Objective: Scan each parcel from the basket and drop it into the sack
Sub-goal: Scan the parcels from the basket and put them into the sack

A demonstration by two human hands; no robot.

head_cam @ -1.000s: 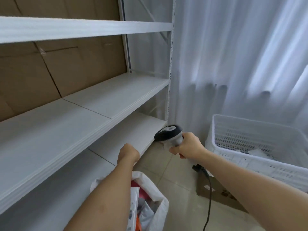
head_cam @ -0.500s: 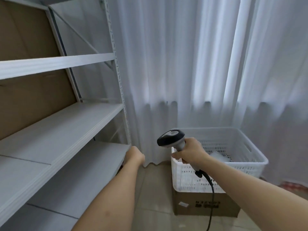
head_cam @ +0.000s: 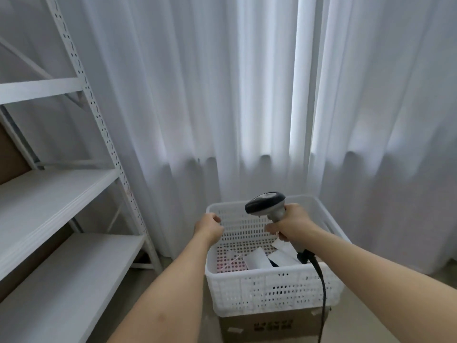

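Right hand (head_cam: 288, 225) grips the handle of the barcode scanner (head_cam: 267, 206), fingers wrapped round it; scanner head tips forward and down over the basket (head_cam: 272, 288), probably kept ready so a label can be read as soon as a parcel comes up; its black cable (head_cam: 321, 285) trails down over the basket's near right corner.

Left hand (head_cam: 209, 227) sits at the basket's left rim, fingers curled in a loose fist; it appears to hold nothing, though the palm side is turned away; my reading is that it is about to reach in.

Basket is white perforated plastic, raised on a cardboard box (head_cam: 272, 326), which likely saves bending to floor level; inside, low on the bottom, lie the remaining parcels: a pink-toned packet (head_cam: 231, 264) at left, a white packet (head_cam: 256, 259) in the middle, another white packet (head_cam: 284, 256) under the scanner hand, something dark between them that I cannot identify; few are left, so the task seems well along.

The sack is not in view; nothing can be said of its place.

White metal shelving (head_cam: 61, 194) stands to the left; white curtain (head_cam: 247, 95) hangs behind the basket.

Next step, as I judge it: left hand picks one packet and turns its label up to the scanner; thin packets lying flat may be awkward to pinch off the perforated floor.
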